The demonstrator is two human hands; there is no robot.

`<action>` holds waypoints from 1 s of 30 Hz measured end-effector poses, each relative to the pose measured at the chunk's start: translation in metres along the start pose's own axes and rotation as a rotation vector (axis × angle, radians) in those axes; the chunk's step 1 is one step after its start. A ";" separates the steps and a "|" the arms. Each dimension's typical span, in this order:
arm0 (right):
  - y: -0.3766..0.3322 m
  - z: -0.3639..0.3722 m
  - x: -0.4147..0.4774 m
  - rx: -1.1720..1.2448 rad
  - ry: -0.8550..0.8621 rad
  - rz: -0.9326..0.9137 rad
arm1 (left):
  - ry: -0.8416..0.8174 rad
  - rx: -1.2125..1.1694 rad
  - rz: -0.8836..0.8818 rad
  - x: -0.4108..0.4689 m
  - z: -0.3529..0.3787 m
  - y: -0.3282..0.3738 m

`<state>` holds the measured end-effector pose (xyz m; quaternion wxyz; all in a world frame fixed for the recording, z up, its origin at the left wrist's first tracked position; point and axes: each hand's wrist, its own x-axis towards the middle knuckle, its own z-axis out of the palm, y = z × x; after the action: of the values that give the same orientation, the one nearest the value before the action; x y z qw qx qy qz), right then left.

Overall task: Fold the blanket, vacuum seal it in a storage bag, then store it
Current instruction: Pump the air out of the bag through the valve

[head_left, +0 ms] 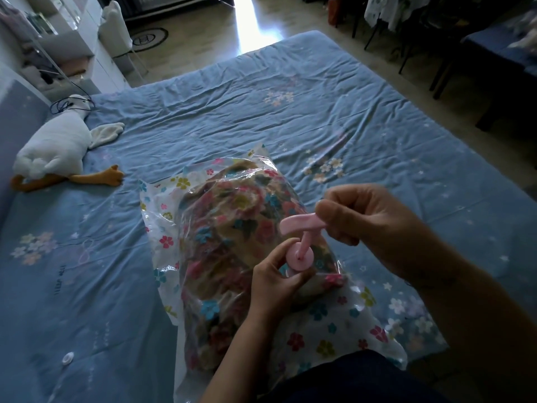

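Note:
A clear storage bag (162, 216) printed with small flowers lies on the blue bed in front of me. Inside it sits the folded floral blanket (232, 225). A pink hand pump (300, 251) stands upright on the bag's near right part. My left hand (276, 277) grips the pump's round barrel at its top. My right hand (366, 219) holds the pink T-shaped handle, which is raised above the barrel on its rod.
The bed (290, 112) has a wrinkled blue sheet. A white plush goose (55, 149) lies at the left. A small white round cap (68, 358) rests on the sheet at lower left. Shelves stand far left; dark chair legs and a table are at the right.

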<state>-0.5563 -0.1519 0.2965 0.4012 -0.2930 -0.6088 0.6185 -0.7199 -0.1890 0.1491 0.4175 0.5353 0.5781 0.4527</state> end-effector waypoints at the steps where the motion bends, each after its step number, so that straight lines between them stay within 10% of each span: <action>1: -0.002 -0.001 0.000 0.048 -0.006 -0.021 | 0.004 -0.007 -0.009 -0.001 0.002 0.001; 9: 0.086 -0.006 -0.004 -0.518 0.064 0.351 | 0.025 0.006 -0.001 -0.003 0.004 -0.005; 17: 0.009 0.001 0.002 0.073 0.020 -0.006 | 0.021 -0.025 -0.029 -0.003 0.004 -0.003; 24: 0.089 -0.004 -0.004 -0.607 0.111 0.314 | 0.034 -0.015 -0.018 -0.005 0.005 -0.005; 30: 0.001 0.002 -0.006 0.005 0.020 0.015 | 0.009 0.006 -0.029 -0.003 0.002 -0.004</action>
<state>-0.5551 -0.1577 0.2947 0.4032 -0.3027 -0.6010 0.6201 -0.7186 -0.1920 0.1450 0.4196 0.5261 0.5890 0.4474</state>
